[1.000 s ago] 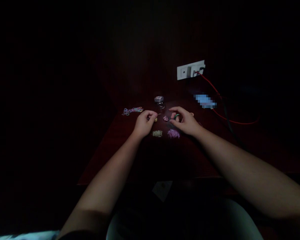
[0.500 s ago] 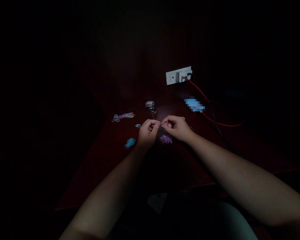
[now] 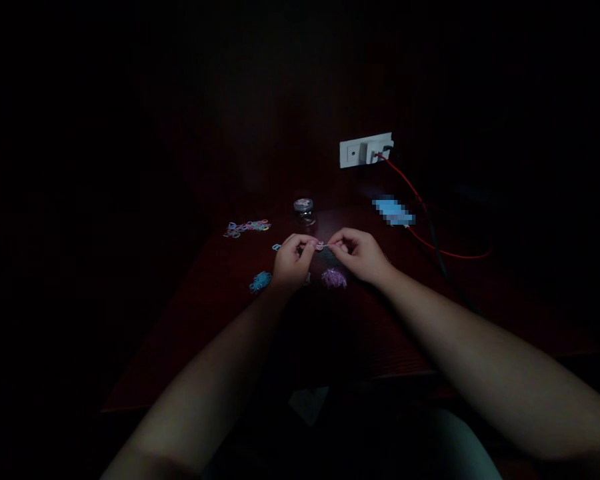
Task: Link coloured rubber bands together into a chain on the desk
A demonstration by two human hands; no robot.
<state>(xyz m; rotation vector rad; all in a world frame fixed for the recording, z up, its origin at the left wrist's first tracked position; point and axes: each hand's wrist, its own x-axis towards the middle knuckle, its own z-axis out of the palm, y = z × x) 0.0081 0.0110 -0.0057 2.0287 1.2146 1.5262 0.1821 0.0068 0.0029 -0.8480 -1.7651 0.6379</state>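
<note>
Above the dark red table (image 3: pixel 375 333), my left hand (image 3: pixel 295 259) and my right hand (image 3: pixel 357 253) face each other with closed fingertips. Between them a small pale pink rubber band (image 3: pixel 321 246) is pulled out sideways, pinched by both. Just below my right hand lies a pile of purple rubber bands (image 3: pixel 334 278). A pile of blue rubber bands (image 3: pixel 261 281) sits left of my left wrist. Light blue bands (image 3: pixel 276 247) peek out beside my left knuckles, and a pale scrap by that wrist is too small to make out.
Mixed coloured rubber bands (image 3: pixel 247 229) are spread at the back left. Behind my hands stands a clear lidded jar (image 3: pixel 304 210). A blurred blue device (image 3: pixel 394 211) lies at the right, its red cable (image 3: pixel 405 171) running to a wall socket (image 3: pixel 353 154).
My fingertips have moved slightly apart, and the pink band now shows stretched between them. The whole view has shifted a little.
</note>
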